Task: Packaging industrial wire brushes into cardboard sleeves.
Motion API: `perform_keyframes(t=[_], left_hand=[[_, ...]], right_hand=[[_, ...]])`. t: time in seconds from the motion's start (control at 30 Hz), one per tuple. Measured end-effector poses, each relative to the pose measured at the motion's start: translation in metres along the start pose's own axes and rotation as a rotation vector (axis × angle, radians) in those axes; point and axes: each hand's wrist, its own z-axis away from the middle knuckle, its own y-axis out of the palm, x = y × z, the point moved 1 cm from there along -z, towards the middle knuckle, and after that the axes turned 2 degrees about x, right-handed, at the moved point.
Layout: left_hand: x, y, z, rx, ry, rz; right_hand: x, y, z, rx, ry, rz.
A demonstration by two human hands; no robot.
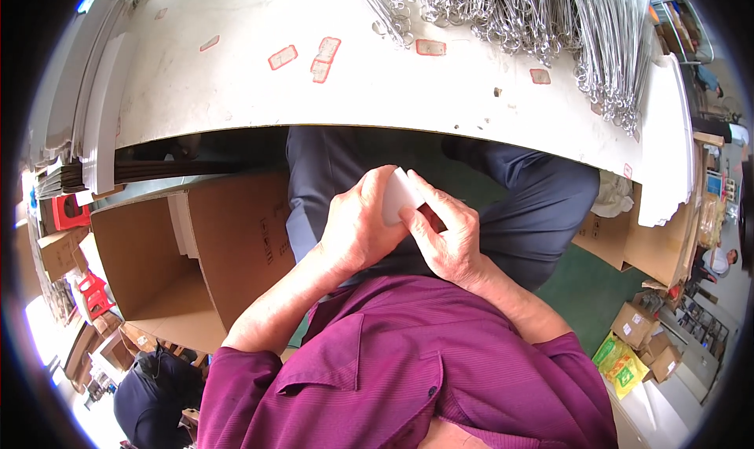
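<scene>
below the front edge of the white tabletop (236,88), in the head view, the left hand (357,221) and right hand (448,239) held a small white, flat-faced piece (400,199), fingers closed on its edges. work on it looked unfinished, as it was not yet set down; silver looped metal wires (542,17) lay bundled, untouched. the hands hid its underside, its material was unclear, and the top edge cut off the wires.
</scene>
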Motion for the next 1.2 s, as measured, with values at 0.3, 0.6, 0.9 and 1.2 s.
perform_keyframes(t=[0.3, 0.6, 0.9, 1.2], left_hand=[[0.003, 0.001, 0.006, -0.143, 0.128, -0.09], [0.027, -0.066, 0.035, 0.341, -0.247, 0.316], [0.061, -0.231, 0.047, -0.435, -0.259, -0.437], [0.169, -0.357, -0.04, -0.571, -0.383, -1.004]], right_hand=[[-0.001, 0.007, -0.006, 0.048, 0.012, 0.029], [-0.004, -0.008, -0.022, -0.02, 0.245, -0.334], [0.016, -0.027, -0.086, -0.232, -0.43, 0.374], [-0.017, -0.024, -0.102, -0.298, -0.382, 0.39]])
